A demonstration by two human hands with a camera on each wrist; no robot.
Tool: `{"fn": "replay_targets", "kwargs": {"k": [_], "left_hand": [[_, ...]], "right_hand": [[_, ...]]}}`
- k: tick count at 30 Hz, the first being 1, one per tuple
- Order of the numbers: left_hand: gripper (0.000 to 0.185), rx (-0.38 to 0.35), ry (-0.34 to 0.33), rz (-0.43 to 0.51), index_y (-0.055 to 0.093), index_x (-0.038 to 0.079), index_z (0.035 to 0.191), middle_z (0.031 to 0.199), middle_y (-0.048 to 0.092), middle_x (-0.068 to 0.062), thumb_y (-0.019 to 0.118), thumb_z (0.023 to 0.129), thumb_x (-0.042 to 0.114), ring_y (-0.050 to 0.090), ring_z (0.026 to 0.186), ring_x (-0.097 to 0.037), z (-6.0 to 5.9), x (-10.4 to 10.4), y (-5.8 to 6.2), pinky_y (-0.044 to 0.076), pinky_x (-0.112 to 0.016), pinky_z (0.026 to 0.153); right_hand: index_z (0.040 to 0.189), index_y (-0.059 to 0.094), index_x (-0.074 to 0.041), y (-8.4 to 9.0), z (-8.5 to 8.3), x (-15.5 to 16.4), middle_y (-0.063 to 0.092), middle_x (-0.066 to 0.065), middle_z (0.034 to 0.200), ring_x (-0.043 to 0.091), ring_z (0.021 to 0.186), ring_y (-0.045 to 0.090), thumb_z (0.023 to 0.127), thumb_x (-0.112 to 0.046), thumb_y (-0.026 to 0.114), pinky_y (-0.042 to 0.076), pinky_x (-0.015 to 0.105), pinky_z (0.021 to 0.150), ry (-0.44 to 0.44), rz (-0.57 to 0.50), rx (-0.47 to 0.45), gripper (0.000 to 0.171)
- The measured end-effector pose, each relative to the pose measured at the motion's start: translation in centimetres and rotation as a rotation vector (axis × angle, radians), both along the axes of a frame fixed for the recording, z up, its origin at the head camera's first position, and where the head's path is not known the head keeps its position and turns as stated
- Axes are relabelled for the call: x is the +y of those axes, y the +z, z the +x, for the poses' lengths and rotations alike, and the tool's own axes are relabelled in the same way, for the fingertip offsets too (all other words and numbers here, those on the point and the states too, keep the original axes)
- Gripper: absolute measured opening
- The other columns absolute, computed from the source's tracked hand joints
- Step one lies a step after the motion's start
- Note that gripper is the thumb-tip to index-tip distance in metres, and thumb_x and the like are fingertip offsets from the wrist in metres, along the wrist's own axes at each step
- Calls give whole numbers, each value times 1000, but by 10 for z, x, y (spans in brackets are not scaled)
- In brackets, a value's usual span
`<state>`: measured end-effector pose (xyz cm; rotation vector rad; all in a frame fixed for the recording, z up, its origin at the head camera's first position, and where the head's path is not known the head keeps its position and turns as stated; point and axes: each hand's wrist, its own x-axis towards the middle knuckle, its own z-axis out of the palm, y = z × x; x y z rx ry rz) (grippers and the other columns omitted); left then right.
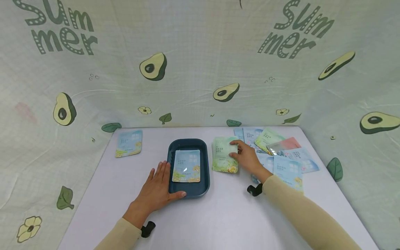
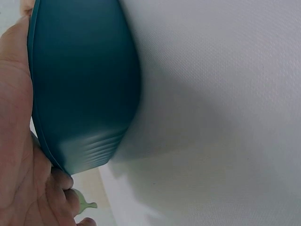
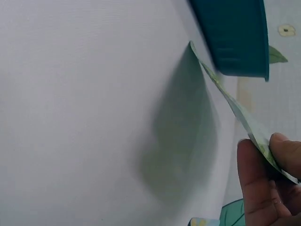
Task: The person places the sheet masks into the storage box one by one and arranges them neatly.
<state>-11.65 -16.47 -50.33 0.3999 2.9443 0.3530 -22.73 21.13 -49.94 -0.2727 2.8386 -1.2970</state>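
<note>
My left hand [image 1: 157, 191] lies flat, fingers spread, steadying the tray [image 1: 188, 193]. My right hand [image 1: 247, 157] pinches the green packet [image 1: 223, 154] just beside the tray; I judge it best lifted level, clearing the rim.

A white table [image 1: 218, 222] — behind it, pale avocado-print cloth [image 1: 193, 52] reading "Summer".
</note>
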Motion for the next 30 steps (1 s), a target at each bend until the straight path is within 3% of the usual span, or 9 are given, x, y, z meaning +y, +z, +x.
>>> {"fn": "replay_targets", "kwargs": {"k": [4,21,30], "left_hand": [[133,-1,-1,1,13,-5,167,175,12,-22,52,84,92,9,164,-39,0,0,0,12,-61,131],[136,4,20,-6,11,-4,167,175,13,-22,48,82,95,9,164,-39,0,4,0,11,-62,131],[138,10,31,-25,12,-5,167,175,13,-23,43,81,98,10,164,-40,0,4,1,12,-62,131]], "right_hand": [[139,63,-15,7,-1,2,37,0,78,18,68,40,98,-15,77,39,29,58,-19,-20,-41,43],[139,62,-14,44,-5,3,33,-2,68,18,60,40,99,-13,75,41,30,56,-33,-78,16,42],[138,63,-12,67,-4,-42,36,-1,67,18,60,39,100,-9,73,46,27,55,16,-202,4,40]]}}
